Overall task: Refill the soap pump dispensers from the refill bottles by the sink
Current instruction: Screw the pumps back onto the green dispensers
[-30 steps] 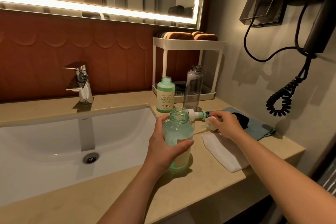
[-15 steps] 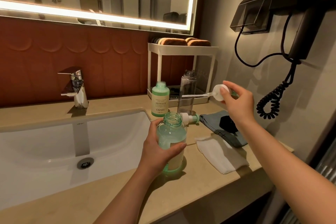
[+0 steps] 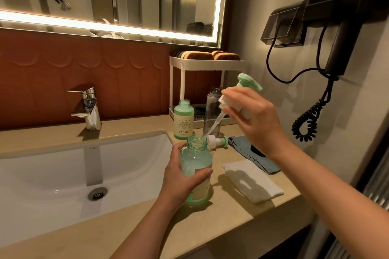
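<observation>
Head view: the right hand (image 3: 252, 118) has lifted a pump head (image 3: 242, 92) off the worktop (image 3: 130, 227). A second ago it was reaching down among the things by the white cloth (image 3: 252, 181); half a second ago the pump was raised with its tube level. Now the hand grips the white collar, the green nozzle points up and away, and the dip tube (image 3: 216, 122) slants down toward the open neck of the dispenser bottle (image 3: 195, 166). The tube's tip sits just above and behind the rim, not yet inside. The left hand (image 3: 181, 181) is wrapped around that bottle as before, holding it upright on the worktop just beside the sink (image 3: 63, 174). The bottle shows pale green liquid high in its body, so I judge the filling of this one done and the recapping under way.

A second pump head (image 3: 216, 141) lies on its side on the worktop under the right hand, just beyond the held bottle. Farther off, an uncapped green refill bottle (image 3: 183, 120) and a clear bottle (image 3: 212, 111) stand by the white rack (image 3: 208, 65).

Hard to make out: the exact liquid level, since the left hand and a label cover much of the bottle; whether the tube tip touches the rim; the clear bottle's contents; the dark object on the blue cloth (image 3: 242, 147), mostly hidden by the right wrist.
</observation>
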Tool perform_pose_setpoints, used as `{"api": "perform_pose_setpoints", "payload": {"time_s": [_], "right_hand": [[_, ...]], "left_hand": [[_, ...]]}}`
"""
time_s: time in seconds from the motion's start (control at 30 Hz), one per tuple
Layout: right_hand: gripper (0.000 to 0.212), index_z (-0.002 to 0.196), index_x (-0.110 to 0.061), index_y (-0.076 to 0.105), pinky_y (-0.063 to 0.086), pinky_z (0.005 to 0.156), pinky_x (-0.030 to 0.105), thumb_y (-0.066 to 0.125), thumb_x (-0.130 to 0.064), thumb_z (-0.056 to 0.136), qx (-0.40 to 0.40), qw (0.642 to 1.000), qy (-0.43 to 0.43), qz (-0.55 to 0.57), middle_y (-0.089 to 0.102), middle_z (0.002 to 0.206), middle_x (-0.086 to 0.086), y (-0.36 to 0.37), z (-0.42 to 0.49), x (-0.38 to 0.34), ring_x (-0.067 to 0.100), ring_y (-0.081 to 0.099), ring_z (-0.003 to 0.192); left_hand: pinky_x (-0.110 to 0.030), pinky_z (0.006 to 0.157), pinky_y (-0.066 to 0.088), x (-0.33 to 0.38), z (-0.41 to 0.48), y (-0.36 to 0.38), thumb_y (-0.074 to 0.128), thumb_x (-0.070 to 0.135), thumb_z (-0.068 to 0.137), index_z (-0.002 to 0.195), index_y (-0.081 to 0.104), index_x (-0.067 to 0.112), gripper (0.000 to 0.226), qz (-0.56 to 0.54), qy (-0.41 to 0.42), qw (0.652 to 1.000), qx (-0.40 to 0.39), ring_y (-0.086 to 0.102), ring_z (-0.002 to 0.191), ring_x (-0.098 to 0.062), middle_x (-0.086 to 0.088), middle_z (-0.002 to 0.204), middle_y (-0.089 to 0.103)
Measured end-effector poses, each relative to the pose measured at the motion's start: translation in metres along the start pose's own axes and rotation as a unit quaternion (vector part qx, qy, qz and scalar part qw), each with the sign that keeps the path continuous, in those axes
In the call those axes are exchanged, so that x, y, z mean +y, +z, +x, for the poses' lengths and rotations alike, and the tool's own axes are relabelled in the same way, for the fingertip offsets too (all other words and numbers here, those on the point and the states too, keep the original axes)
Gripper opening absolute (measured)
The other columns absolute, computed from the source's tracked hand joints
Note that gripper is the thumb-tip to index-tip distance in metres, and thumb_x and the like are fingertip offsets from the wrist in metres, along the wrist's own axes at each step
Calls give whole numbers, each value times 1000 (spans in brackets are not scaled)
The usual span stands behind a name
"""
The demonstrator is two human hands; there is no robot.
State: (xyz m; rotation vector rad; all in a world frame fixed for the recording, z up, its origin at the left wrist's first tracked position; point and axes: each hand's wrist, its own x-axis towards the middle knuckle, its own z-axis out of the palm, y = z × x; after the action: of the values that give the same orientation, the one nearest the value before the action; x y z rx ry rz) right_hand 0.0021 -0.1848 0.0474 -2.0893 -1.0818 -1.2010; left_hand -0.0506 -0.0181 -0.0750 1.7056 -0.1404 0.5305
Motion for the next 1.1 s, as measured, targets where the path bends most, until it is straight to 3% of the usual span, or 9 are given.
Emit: {"api": "perform_pose_setpoints", "payload": {"time_s": [0.2,0.33,0.5,0.67,0.8,0.9,0.97,1.03,1.1], "right_hand": [[36,117,-7,63,53,85,33,50,-24,87,-87,991,-105,-2,64,117,11,19,-12,-21,27,63,103],[36,120,-11,62,55,84,37,48,-23,88,-143,983,-117,18,61,123,8,29,-20,-27,25,60,107],[36,120,-12,61,52,90,40,45,-22,90,-141,984,-107,33,62,123,6,33,-22,-32,24,60,110],[38,128,-18,55,44,100,50,43,-23,92,-186,975,-112,50,56,133,2,44,-39,-24,23,54,120],[46,137,-26,39,25,111,53,43,-22,91,-164,978,-69,107,43,142,-7,40,-54,-21,23,31,139],[32,119,-14,60,38,107,43,54,-16,88,-64,979,-12,191,60,127,0,34,-61,-26,19,48,127],[18,100,-17,61,46,94,34,61,-25,84,-15,969,82,234,60,107,-5,32,-60,-28,10,54,108],[33,105,-27,50,41,95,25,67,-33,78,-66,936,209,276,48,113,-11,32,-50,-28,2,48,108],[62,127,-34,40,32,105,29,70,-32,73,-194,865,294,357,40,133,-13,32,-34,-23,3,38,125]], "left_hand": [[-9,75,42,2,-2,0,83,34,59,118,37,38,74,4,0,1000,4,51,103,-1,20,113,51],[-11,74,42,2,-1,0,80,19,67,121,35,36,72,13,-12,1000,2,51,100,-5,18,110,49],[-7,73,42,2,0,1,81,25,67,122,33,38,74,19,-18,1000,4,50,99,0,27,108,45],[-13,80,44,-1,0,1,80,23,67,119,33,40,72,22,-15,1000,10,51,103,-5,20,111,48],[-22,86,47,-1,1,1,82,26,66,122,34,39,75,17,-19,1000,-1,52,106,-9,16,116,50],[-23,85,47,-1,0,-1,82,33,63,122,37,36,74,16,-14,1000,1,52,105,-9,13,116,52],[-17,80,44,0,-1,-1,82,31,64,122,37,35,73,20,-9,1000,1,52,104,-5,17,115,51],[-15,78,42,-1,-1,-2,82,26,67,121,37,35,71,17,-8,1000,1,52,104,-3,18,114,51],[-16,79,43,-2,-2,-2,81,24,68,121,36,37,70,20,-10,1000,2,51,104,-4,17,114,50]]}}
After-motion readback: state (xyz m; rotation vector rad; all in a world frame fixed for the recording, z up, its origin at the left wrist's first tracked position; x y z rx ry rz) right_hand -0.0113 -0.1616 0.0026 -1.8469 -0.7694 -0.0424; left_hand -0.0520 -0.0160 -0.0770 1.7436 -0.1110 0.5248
